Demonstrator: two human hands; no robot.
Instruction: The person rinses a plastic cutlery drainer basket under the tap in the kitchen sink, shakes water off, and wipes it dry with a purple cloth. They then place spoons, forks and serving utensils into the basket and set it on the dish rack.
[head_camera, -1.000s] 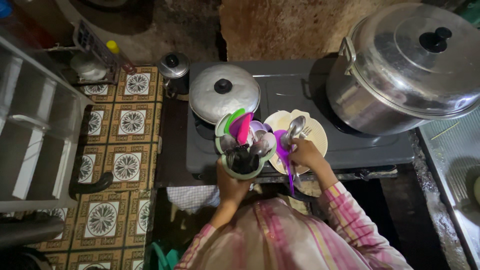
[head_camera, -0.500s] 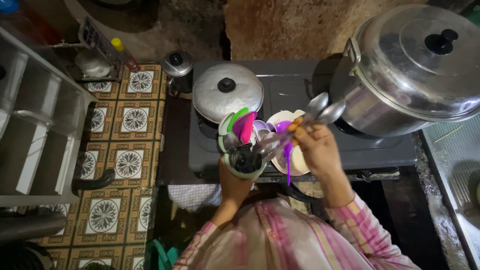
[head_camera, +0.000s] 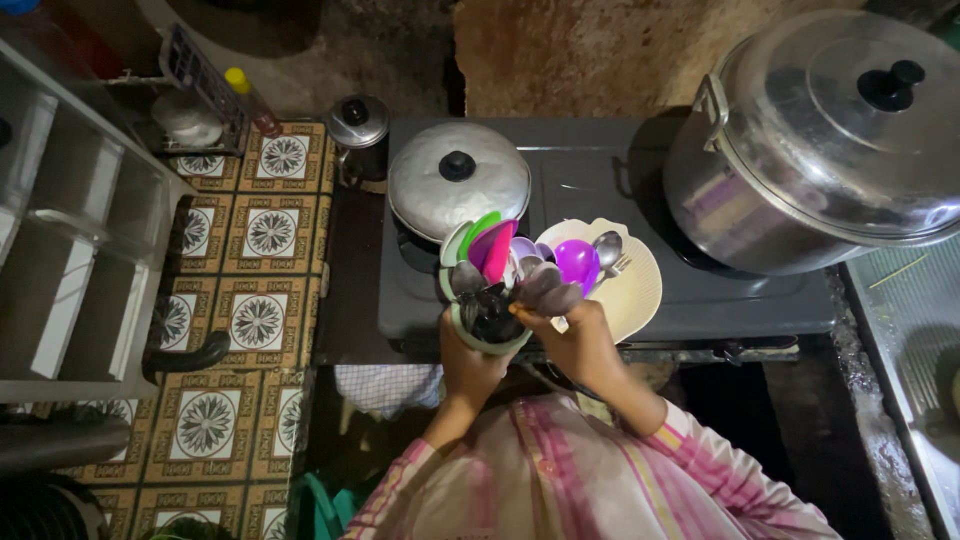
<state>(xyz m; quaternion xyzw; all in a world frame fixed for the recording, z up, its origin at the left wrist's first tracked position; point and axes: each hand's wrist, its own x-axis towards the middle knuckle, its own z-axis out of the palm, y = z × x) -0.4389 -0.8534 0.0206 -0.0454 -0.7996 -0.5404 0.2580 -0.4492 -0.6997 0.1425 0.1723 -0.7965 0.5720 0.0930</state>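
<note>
Just above the lap, at the centre of the view, left hand (head_camera: 470, 360) wrapped from below around a pale green utensil holder (head_camera: 488, 322), fingers closed firmly on its round wall. Right hand (head_camera: 580, 340) at about 3 o'clock from the holder, touching its rim, fingers bent and pinched on a bunch of metal spoons (head_camera: 545, 285); how many in the grip, cannot tell. Bowls of the spoons pointing up toward 12 o'clock, handles down inside the holder, among a pink spatula (head_camera: 497, 250), a green utensil (head_camera: 478, 228) and a purple ladle (head_camera: 578, 262).

To do the step well, probably best to keep the holder upright and steady with the left hand, to guide the handles straight down into a free gap, and to loosen the pinch only once the spoons stand by themselves. Risk, as a judgement: crowded holder, so tipping or a spoon sliding out over the rim.

Further out, at 2 o'clock from the right hand and partly behind the ladle, a cream plate (head_camera: 630, 290) on the dark stove (head_camera: 600, 190). At 11 o'clock from the holder, a lidded pot (head_camera: 458, 185) with a black knob; at 10 o'clock, a small kettle (head_camera: 358, 125). At 2 o'clock, well apart, a large metal steamer pot (head_camera: 830, 140). At 9 o'clock, patterned tiles (head_camera: 258, 320) and a white rack (head_camera: 70, 220).
</note>
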